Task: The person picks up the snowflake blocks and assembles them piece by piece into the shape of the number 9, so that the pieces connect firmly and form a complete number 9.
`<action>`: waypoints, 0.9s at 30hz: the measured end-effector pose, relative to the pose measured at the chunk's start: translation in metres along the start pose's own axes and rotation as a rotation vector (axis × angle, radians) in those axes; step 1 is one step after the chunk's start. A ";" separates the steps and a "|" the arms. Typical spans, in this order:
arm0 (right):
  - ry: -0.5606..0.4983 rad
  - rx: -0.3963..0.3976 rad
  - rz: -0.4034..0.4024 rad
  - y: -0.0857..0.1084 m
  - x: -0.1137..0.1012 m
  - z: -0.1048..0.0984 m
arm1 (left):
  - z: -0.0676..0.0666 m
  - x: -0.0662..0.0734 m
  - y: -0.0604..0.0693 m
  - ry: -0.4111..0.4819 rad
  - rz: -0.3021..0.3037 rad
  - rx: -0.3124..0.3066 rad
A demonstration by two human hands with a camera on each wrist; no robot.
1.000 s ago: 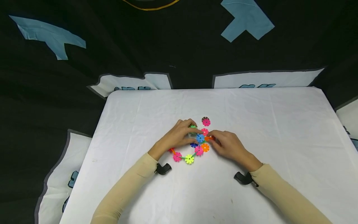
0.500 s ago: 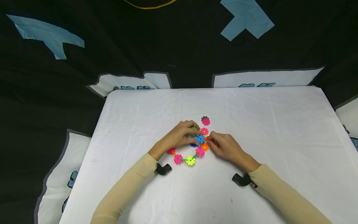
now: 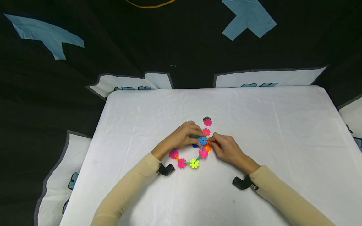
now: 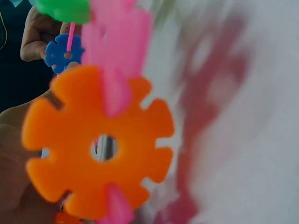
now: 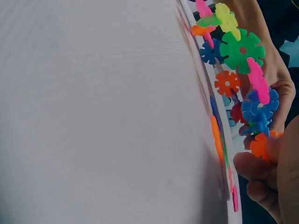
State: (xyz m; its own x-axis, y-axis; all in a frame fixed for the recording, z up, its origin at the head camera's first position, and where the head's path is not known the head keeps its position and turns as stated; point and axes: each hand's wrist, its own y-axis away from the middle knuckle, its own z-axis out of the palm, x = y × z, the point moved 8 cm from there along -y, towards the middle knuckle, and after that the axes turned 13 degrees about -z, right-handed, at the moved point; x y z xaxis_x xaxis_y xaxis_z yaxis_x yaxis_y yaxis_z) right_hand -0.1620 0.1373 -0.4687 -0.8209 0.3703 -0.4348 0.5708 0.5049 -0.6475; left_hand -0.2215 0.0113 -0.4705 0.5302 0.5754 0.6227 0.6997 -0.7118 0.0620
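A curved chain of slotted snowflake discs, in pink, yellow, green, blue and orange, hangs between my two hands. My left hand (image 3: 183,135) grips the chain near a blue snowflake disc (image 3: 202,140), fingers above and thumb below. My right hand (image 3: 230,152) pinches an orange snowflake disc (image 5: 259,146) against the blue disc's edge; whether it sits in a slot I cannot tell. Below, the chain runs through a pink disc (image 3: 203,153) and a yellow disc (image 3: 194,163). Another orange disc (image 4: 100,140) fills much of the left wrist view. My left fingers hide part of the chain.
Loose on the white tabletop (image 3: 254,119) lie a pink disc (image 3: 206,131), another pink disc (image 3: 207,122) overlapping a brown disc (image 3: 205,118), and an orange disc (image 3: 207,147). Dark cloth (image 3: 192,40) stands behind the table's far edge.
My right hand has shifted slightly left, keeping its pinch on the orange disc. The chain's lower loop has swung a little right and down. A green disc by my left fingers is now mostly hidden.
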 end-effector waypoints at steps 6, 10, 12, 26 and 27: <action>-0.037 -0.073 0.133 0.002 0.014 -0.002 | -0.002 -0.004 -0.007 -0.023 -0.021 -0.037; 0.009 -0.188 0.244 0.009 0.029 -0.003 | -0.003 -0.011 -0.009 -0.067 -0.067 -0.045; 0.046 -0.249 0.275 0.012 0.036 -0.003 | -0.003 -0.014 -0.009 -0.091 -0.080 -0.044; 0.032 -0.283 0.283 0.014 0.044 -0.001 | -0.009 -0.028 -0.002 -0.093 -0.153 -0.024; 0.019 -0.264 0.302 0.015 0.046 -0.002 | -0.009 -0.028 -0.001 -0.094 -0.151 -0.027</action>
State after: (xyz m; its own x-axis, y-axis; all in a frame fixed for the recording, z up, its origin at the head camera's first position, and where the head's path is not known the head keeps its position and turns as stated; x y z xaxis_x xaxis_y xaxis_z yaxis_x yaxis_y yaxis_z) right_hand -0.1910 0.1633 -0.4970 -0.6162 0.5461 -0.5675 0.7740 0.5533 -0.3080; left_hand -0.2415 -0.0072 -0.4807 0.4635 0.7110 0.5288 0.7626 -0.6240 0.1706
